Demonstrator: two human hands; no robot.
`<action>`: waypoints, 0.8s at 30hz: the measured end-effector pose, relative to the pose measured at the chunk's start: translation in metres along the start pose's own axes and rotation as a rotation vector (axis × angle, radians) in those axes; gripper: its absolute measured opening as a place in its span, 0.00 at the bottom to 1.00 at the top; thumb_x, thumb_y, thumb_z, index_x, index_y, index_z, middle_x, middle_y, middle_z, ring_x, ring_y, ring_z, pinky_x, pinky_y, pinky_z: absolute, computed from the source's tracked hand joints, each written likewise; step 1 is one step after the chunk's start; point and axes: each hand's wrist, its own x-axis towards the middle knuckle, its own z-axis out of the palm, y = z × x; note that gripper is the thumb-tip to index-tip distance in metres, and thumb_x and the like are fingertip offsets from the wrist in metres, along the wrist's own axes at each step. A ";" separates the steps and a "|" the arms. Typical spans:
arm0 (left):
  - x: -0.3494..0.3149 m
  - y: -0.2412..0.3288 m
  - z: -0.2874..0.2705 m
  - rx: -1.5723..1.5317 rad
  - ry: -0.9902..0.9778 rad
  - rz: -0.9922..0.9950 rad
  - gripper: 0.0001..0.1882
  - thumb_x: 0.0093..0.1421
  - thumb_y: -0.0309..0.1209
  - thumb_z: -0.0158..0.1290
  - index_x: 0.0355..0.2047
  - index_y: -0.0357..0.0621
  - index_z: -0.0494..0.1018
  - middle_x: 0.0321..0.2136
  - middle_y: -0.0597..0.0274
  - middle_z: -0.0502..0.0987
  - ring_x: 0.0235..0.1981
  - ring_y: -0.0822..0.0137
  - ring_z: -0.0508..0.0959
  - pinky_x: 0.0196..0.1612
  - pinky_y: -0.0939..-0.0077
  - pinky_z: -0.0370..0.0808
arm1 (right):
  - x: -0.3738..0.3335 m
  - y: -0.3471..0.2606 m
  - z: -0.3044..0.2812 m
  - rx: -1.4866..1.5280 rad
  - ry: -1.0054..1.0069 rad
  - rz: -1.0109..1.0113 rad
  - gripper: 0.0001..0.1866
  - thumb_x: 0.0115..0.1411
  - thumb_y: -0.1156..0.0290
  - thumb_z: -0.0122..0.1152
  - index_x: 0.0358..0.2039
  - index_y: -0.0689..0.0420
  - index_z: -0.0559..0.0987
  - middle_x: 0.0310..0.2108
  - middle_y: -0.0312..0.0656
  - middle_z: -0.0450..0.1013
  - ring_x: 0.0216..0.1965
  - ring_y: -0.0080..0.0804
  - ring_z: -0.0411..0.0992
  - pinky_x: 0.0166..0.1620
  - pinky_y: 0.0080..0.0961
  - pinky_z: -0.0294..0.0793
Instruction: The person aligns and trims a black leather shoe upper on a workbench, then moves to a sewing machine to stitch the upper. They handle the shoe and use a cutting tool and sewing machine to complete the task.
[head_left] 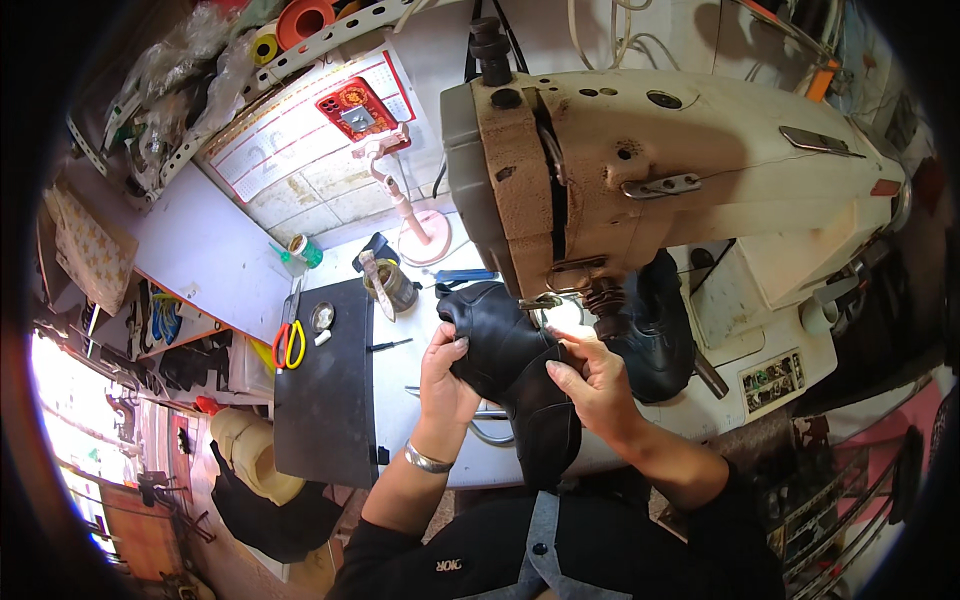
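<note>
Left hand (443,372) and right hand (592,380) gripping black leather piece (505,365) under sewing machine (640,170), jar (392,285) holding a brush behind

Person wearing black long sleeves, grey apron strap with stud running down chest, silver bracelet (428,460) circling left wrist

scissors (290,345), tape rolls (300,20), calendar (300,130)
</note>
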 end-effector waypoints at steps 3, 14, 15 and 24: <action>0.014 -0.005 -0.002 -0.024 -0.025 -0.053 0.11 0.56 0.22 0.46 0.40 0.41 0.69 0.42 0.51 0.77 0.45 0.54 0.78 0.55 0.54 0.74 | 0.003 -0.007 -0.006 -0.038 0.048 0.010 0.16 0.59 0.82 0.57 0.49 0.63 0.77 0.26 0.28 0.70 0.24 0.08 0.61 0.26 0.09 0.60; 0.057 -0.003 0.011 -0.040 -0.156 -0.162 0.11 0.53 0.19 0.45 0.36 0.43 0.68 0.40 0.53 0.77 0.42 0.57 0.80 0.50 0.60 0.78 | 0.007 -0.012 -0.011 -0.303 0.140 -0.160 0.07 0.55 0.76 0.62 0.33 0.63 0.74 0.23 0.44 0.68 0.22 0.32 0.68 0.27 0.29 0.67; 0.061 -0.004 0.008 -0.015 -0.139 -0.178 0.12 0.52 0.19 0.45 0.38 0.41 0.68 0.40 0.52 0.77 0.42 0.57 0.80 0.50 0.61 0.78 | 0.006 -0.011 -0.010 -0.315 0.156 -0.192 0.08 0.55 0.75 0.63 0.34 0.63 0.74 0.24 0.44 0.68 0.23 0.32 0.69 0.27 0.29 0.67; 0.102 -0.007 -0.009 0.064 -0.309 -0.261 0.26 0.59 0.34 0.55 0.55 0.34 0.67 0.52 0.47 0.74 0.52 0.52 0.75 0.59 0.56 0.70 | 0.054 0.022 -0.038 0.435 -0.040 0.360 0.18 0.69 0.58 0.49 0.45 0.60 0.76 0.36 0.32 0.72 0.36 0.20 0.67 0.43 0.23 0.69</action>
